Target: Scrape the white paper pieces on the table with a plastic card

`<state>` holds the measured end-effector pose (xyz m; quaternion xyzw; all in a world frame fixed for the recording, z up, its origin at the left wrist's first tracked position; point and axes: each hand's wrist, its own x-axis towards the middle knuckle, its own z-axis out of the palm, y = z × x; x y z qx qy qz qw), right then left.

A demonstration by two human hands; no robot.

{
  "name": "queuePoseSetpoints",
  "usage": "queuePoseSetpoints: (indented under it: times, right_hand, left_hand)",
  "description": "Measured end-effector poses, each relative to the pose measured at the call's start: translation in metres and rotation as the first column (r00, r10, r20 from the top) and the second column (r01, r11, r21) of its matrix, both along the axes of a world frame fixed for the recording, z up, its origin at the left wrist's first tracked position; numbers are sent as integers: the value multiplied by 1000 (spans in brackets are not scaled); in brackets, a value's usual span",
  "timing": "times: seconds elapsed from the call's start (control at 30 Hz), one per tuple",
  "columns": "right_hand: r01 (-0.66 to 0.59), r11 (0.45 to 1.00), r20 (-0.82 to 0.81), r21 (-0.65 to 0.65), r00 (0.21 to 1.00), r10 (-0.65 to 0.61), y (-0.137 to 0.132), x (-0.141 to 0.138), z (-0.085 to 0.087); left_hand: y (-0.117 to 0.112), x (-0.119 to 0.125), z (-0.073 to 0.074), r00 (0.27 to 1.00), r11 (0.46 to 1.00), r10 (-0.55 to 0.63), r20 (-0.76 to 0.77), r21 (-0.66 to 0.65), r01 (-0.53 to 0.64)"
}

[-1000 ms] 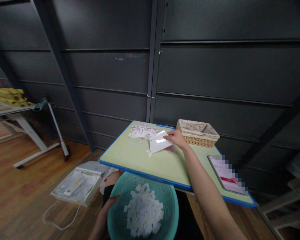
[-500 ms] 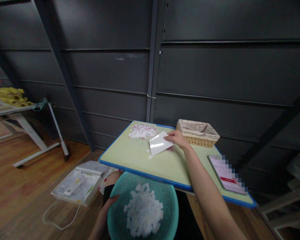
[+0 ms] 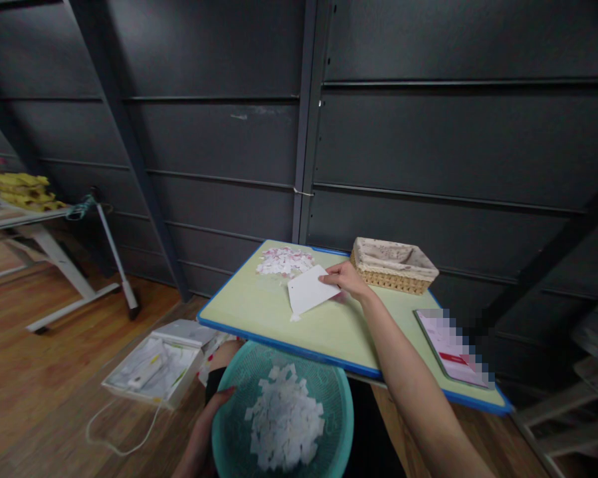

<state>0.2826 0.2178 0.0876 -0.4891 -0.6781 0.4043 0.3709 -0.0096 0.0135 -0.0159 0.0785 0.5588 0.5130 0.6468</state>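
My right hand point(image 3: 346, 279) grips a flat white plastic card point(image 3: 309, 289) by its right end, its lower edge at the surface of the yellow-green table point(image 3: 249, 309). A few small white pieces point(image 3: 295, 317) lie by the card's lower corner. Behind it, at the table's back left, is a pile of small white and pink paper pieces point(image 3: 284, 261). My left hand point(image 3: 218, 401) is closed on the left rim of a teal plastic basket point(image 3: 346, 411), held below the table's front edge. Many white paper pieces point(image 3: 286, 418) fill the basket's middle.
A cloth-lined wicker basket point(image 3: 393, 265) stands at the table's back right, with a tablet point(image 3: 453, 352) at the right end. On the floor to the left lies an open white box point(image 3: 152, 372) with a cable. A dark panel wall point(image 3: 219, 146) rises behind.
My right hand has moved the card slightly left, and its tilt has changed, so the glare on it is gone. The teal basket has shifted a little left with my left hand.
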Motion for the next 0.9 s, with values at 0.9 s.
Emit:
queuePoseSetpoints:
  times: [0.9]
  right_hand:
    - [250,967,-149,-43,956,-254,6,-5,-7]
  left_hand:
    - [2,-7,-18,1000,1000,-5,-2,31,5]
